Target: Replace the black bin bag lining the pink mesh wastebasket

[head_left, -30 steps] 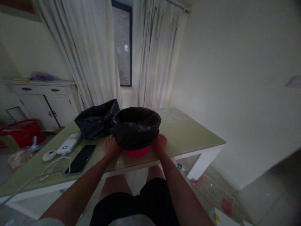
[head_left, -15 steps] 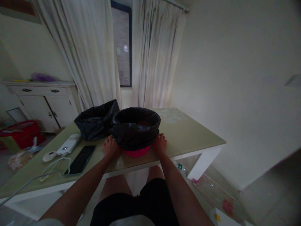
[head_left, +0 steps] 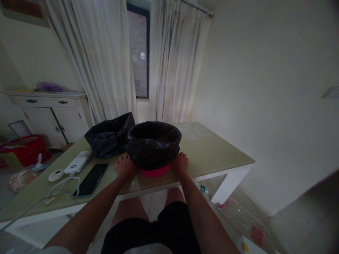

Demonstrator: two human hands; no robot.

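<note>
A pink basket (head_left: 155,171) stands near the front edge of the table, lined with a black plastic bag (head_left: 153,151) folded down over its rim. The bag's mouth faces up, and its inside is too dark to make out. My left hand (head_left: 125,165) rests on the tabletop against the basket's left side, fingers slightly bent and apart. On the other side lies my right hand (head_left: 180,163), close against the basket, its fingers likewise loose. Neither hand visibly grips anything. A second black plastic bag (head_left: 108,137) stands open-mouthed just behind and left of the basket.
On the green-topped table (head_left: 212,151) at left lie a dark phone (head_left: 91,180), a white power bank (head_left: 78,162) with a cable, and a round white object (head_left: 55,175). A plastic bottle (head_left: 202,188) lies on the floor below. Curtains and a wall bound the back and right.
</note>
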